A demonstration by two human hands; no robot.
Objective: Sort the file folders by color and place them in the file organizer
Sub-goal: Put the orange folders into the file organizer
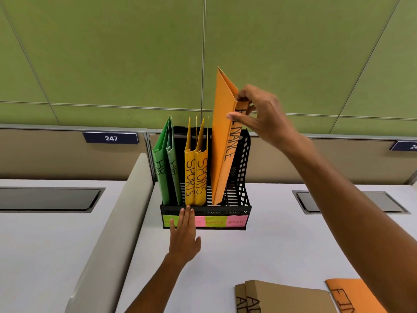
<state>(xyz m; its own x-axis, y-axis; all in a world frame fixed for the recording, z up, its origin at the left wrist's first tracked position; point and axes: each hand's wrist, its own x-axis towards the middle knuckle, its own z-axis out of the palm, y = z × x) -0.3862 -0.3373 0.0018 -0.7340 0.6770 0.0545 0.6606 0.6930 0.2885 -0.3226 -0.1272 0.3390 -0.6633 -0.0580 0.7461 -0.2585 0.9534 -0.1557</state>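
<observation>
My left hand [184, 233] lies flat, fingers straight, bracing the black mesh organizer [242, 177] at its front rail. Above and right of it, my right hand [259, 114] pinches the orange FINANCE folder [222, 143], bottom edge in the third slot. Risk: thin, tilted card could buckle or snag the divider.

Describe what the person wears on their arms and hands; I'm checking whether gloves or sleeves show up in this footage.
Nothing is worn. The left hand and right hand are bare, with no gloves, rings or watch visible. Both forearms are uncovered as far as the picture's edge; no sleeve shows.
</observation>
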